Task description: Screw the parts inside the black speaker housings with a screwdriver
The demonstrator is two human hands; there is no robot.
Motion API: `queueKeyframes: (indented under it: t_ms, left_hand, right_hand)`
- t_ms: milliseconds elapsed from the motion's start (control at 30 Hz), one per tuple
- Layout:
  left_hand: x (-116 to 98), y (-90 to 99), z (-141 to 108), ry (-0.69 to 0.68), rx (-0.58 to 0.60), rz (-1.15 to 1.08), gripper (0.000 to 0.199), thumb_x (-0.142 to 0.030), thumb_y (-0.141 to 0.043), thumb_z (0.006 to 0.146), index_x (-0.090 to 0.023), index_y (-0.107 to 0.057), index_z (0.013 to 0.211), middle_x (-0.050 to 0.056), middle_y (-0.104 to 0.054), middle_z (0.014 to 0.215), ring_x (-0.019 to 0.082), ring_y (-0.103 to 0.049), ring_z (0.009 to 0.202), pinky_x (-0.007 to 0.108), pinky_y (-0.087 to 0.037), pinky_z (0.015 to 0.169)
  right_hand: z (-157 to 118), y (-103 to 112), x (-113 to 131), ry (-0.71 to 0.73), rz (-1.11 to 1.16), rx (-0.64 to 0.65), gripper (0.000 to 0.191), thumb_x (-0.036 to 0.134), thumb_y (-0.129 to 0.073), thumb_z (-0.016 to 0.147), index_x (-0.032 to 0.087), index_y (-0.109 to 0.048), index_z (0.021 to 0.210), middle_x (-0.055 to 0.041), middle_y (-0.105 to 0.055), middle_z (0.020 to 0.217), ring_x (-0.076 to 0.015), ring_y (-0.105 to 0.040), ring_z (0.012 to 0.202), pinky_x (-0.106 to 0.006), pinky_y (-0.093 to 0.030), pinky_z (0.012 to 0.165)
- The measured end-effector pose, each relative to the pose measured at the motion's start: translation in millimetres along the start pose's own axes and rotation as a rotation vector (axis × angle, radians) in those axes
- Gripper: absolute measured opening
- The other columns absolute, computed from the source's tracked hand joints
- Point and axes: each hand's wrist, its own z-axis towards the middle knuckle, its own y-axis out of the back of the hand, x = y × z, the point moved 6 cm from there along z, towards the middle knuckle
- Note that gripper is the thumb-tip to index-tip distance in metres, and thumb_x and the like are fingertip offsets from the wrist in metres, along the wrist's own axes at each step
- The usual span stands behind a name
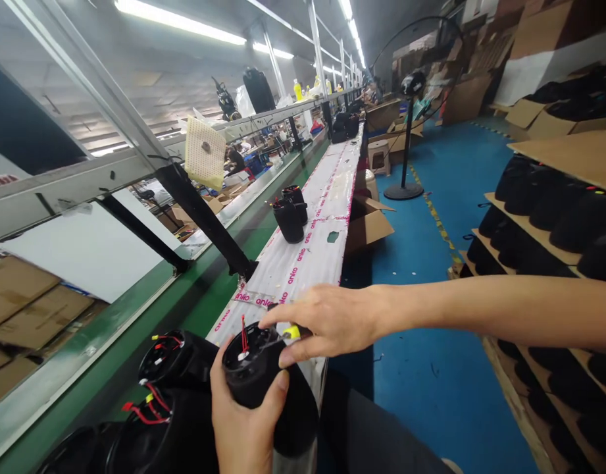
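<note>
Blue for the floor (431,217), right of the line; green for the conveyor belt (206,306), left of the work surface. Overhead, several strip lights (184,23). Centrally, one long narrow bench (327,191), covered in white sheeting with repeated pink "anko" print, receding into the room. At right, one pallet stack (574,153) of black units layered between cardboard sheets, too many to count. Behind the floor marking, one pedestal fan (408,131); beside the bench, one open carton (369,227). On the bench, at mid-distance, two standing cylinders (289,220), black, close together; farther along, dark items, count unclear. At lower left, at least three wired cylinders (194,428), black, with red leads at the tops. Between both hands, above the near end of the bench, one held cylinder (297,408), black, tilted, end ring uppermost. Left hand (248,421): wrapped around the near side, thumb at right, fingers at left, firmly grasping. Right hand (332,322): forearm nearly level from the right edge, palm down, thumb and forefinger at the rim, pinching one yellow-ended piece (291,332), identity unclear. Inside the rim, red wires (244,336), upright, and one white connector (243,356).
</note>
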Motion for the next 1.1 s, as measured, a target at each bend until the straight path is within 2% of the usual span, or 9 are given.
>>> queueKeyframes:
  t_ms: [133,233,367,467,533,600,800,933,1100]
  left_hand:
    - [-10.9,-5.9,-1.4,-0.054,-0.042,-0.024,0.085,-0.039,-0.086,0.063,-0.025,-0.049,0.138,0.01,-0.064,0.13,0.03,-0.062,0.119,0.042,-0.05,0.102]
    - [-5.2,-12.6,1.6,-0.032,-0.047,-0.036,0.092,-0.037,-0.086,0.064,-0.024,-0.044,0.144,0.011,-0.062,0.135,0.03,-0.062,0.121,0.041,-0.05,0.103]
    - [5.6,-15.4,7.2,0.024,-0.12,0.014,0.1,-0.04,-0.085,0.066,-0.026,-0.034,0.151,0.013,-0.06,0.137,0.031,-0.061,0.123,0.046,-0.05,0.102]
    - [10.6,-9.9,14.0,0.059,-0.151,0.031,0.082,-0.043,-0.085,0.066,-0.023,-0.05,0.138,0.012,-0.066,0.125,0.032,-0.063,0.117,0.048,-0.049,0.1]
    - [14.7,-7.2,18.9,0.076,-0.107,0.005,0.072,-0.049,-0.083,0.067,-0.021,-0.057,0.128,0.01,-0.069,0.117,0.032,-0.065,0.112,0.049,-0.049,0.1]
    - [20.0,-7.9,21.7,0.102,-0.032,-0.078,0.067,-0.052,-0.08,0.071,-0.02,-0.058,0.126,0.01,-0.07,0.115,0.031,-0.065,0.111,0.049,-0.048,0.101]
    - [31.2,-17.7,20.8,0.167,0.061,-0.219,0.054,-0.051,-0.075,0.077,-0.023,-0.058,0.119,0.007,-0.069,0.112,0.03,-0.066,0.111,0.047,-0.05,0.1]
    - [28.7,-21.3,21.1,0.141,0.071,-0.184,0.058,-0.051,-0.074,0.076,-0.023,-0.057,0.123,0.008,-0.069,0.115,0.032,-0.065,0.112,0.049,-0.048,0.102]
    - [24.0,-21.8,21.4,0.104,0.066,-0.138,0.059,-0.051,-0.073,0.077,-0.024,-0.056,0.127,0.007,-0.067,0.12,0.031,-0.063,0.115,0.05,-0.045,0.104]
  right_hand:
    - [11.3,-1.9,4.4,0.042,0.004,0.063,0.043,0.049,-0.064,0.094,0.021,-0.059,0.126,-0.0026,-0.069,0.085,-0.0169,-0.062,0.074,-0.026,-0.035,0.063]
    - [22.6,-5.9,3.5,0.049,-0.046,0.077,0.038,0.051,-0.066,0.092,0.021,-0.063,0.116,-0.003,-0.069,0.085,-0.0174,-0.062,0.075,-0.026,-0.033,0.062]
    - [36.5,-14.4,2.6,-0.047,-0.096,0.018,0.039,0.056,-0.064,0.091,0.018,-0.064,0.104,-0.0057,-0.07,0.083,-0.0201,-0.063,0.074,-0.028,-0.032,0.062]
    - [40.7,-9.5,0.5,-0.116,0.022,-0.083,0.036,0.049,-0.065,0.092,0.018,-0.062,0.11,-0.0054,-0.071,0.09,-0.0204,-0.064,0.079,-0.029,-0.036,0.065]
    - [38.1,1.7,-3.7,-0.15,0.101,-0.186,0.035,0.044,-0.063,0.095,0.019,-0.058,0.118,-0.0046,-0.071,0.095,-0.0192,-0.064,0.082,-0.028,-0.039,0.068]
    - [32.3,9.3,-8.5,-0.177,0.08,-0.215,0.032,0.042,-0.06,0.097,0.017,-0.057,0.118,-0.0041,-0.07,0.09,-0.0181,-0.063,0.079,-0.028,-0.038,0.068]
    - [17.1,-4.4,-9.8,-0.055,-0.279,0.023,0.023,0.04,-0.054,0.101,0.017,-0.056,0.101,-0.0043,-0.068,0.086,-0.0166,-0.06,0.07,-0.03,-0.024,0.056]
    - [19.7,-7.3,-8.7,0.053,-0.487,0.082,0.018,0.033,-0.05,0.103,0.016,-0.055,0.103,-0.0045,-0.069,0.09,-0.0163,-0.061,0.071,-0.032,-0.019,0.053]
    - [28.6,-4.2,-6.1,0.125,-0.628,0.107,0.009,0.018,-0.047,0.099,0.017,-0.056,0.1,-0.0028,-0.066,0.08,-0.0156,-0.06,0.064,-0.033,-0.017,0.05]
